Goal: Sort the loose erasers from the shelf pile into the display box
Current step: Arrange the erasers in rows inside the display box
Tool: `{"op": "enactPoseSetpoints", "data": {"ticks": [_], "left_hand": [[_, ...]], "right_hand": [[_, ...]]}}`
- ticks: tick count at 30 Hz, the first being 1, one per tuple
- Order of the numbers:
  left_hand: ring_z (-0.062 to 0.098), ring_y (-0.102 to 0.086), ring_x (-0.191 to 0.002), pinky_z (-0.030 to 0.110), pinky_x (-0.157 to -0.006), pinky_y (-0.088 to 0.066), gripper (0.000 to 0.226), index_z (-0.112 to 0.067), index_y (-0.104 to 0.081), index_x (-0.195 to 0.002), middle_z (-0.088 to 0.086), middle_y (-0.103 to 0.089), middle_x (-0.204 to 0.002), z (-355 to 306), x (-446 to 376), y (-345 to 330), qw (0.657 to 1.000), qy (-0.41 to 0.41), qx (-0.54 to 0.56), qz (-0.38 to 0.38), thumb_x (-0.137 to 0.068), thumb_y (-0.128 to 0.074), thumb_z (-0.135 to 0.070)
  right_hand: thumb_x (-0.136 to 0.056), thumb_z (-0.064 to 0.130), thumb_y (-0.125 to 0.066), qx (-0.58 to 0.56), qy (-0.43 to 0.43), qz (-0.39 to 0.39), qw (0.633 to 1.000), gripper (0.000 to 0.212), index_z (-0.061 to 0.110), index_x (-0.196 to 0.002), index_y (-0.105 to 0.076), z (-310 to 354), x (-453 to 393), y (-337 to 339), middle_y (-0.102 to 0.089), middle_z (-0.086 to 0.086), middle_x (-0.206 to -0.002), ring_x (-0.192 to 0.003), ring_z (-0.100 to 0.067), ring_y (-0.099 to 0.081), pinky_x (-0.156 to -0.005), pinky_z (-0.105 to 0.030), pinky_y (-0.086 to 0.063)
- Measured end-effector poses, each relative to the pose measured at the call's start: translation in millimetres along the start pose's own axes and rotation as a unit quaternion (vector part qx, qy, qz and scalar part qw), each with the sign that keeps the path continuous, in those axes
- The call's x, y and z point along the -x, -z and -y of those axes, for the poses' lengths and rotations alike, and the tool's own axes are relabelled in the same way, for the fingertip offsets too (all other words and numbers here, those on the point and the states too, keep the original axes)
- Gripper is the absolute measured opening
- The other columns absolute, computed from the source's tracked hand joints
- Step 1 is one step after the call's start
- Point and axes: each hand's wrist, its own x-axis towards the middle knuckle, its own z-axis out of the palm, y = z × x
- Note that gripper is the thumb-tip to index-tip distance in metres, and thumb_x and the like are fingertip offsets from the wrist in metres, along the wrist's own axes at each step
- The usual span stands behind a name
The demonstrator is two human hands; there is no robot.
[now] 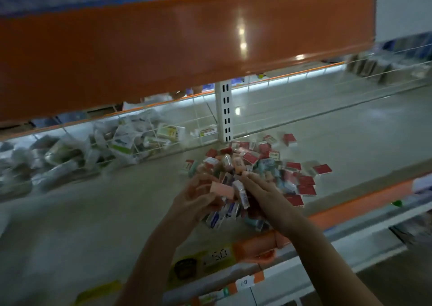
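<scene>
Both forearms are stretched from the near edge over the shelf [70, 212]. A pink eraser [222, 190] is pinched in the left hand [198, 198]. Spread fingers of the right hand [261, 188] are laid on the eraser pile [254, 172], heaped at mid-shelf. Bagged goods [70, 156] are kept behind a wire divider [145, 139], far left.

Loose erasers [254, 165] heaped mid-shelf, red, pink, white wrappers.
</scene>
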Motion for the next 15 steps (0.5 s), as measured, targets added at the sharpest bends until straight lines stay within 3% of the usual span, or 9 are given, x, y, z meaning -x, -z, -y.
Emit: {"op": "enactPoseSetpoints", "data": {"ticks": [3, 7, 9, 15], "left_hand": [[0.027, -0.068, -0.087, 0.031, -0.075, -0.057, 0.032, -0.011, -0.061, -0.109, 0.016, -0.068, -0.104, 2.4, 12.4, 1.0, 0.997, 0.003, 0.069, -0.017, -0.078, -0.066, -0.004], [0.026, -0.070, -0.085, 0.029, -0.071, -0.057, 0.035, -0.005, -0.058, -0.111, 0.015, -0.070, -0.100, 1.7, 29.0, 2.6, 0.992, -0.010, 0.103, -0.073, -0.076, -0.056, -0.002], [0.024, -0.071, -0.079, 0.027, -0.066, -0.057, 0.035, -0.006, -0.060, -0.109, 0.014, -0.072, -0.095, 0.8, 37.7, 5.5, 0.988, -0.007, 0.106, -0.114, -0.075, -0.055, -0.004], [0.025, -0.071, -0.083, 0.026, -0.056, -0.055, 0.031, -0.018, -0.073, -0.102, 0.013, -0.071, -0.103, -9.0, 75.6, 24.6, 0.981, -0.010, 0.090, -0.172, -0.077, -0.058, -0.011]], "right_hand": [[-0.088, 0.048, -0.050, -0.077, -0.051, 0.040, 0.995, 0.037, 0.022, -0.110, -0.064, -0.5, -2.2, -5.6, -0.065, 0.002, -0.071, -0.056, -0.008, -0.059, -0.050, -0.019, -0.045], [-0.089, 0.018, -0.057, -0.083, -0.037, 0.132, 0.987, 0.016, 0.011, -0.104, -0.059, 1.1, -4.4, -11.9, -0.067, 0.006, -0.063, -0.052, -0.003, -0.058, -0.047, -0.014, -0.044], [-0.084, 0.011, -0.060, -0.076, -0.032, 0.149, 0.985, 0.020, 0.012, -0.104, -0.062, 0.1, -7.0, -17.1, -0.068, 0.005, -0.070, -0.058, -0.003, -0.060, -0.052, -0.014, -0.047], [-0.075, 0.027, -0.062, -0.077, -0.042, 0.200, 0.976, 0.028, 0.013, -0.099, -0.068, -2.7, -13.3, -53.0, -0.068, -0.002, -0.076, -0.062, -0.011, -0.061, -0.056, -0.020, -0.052]]}}
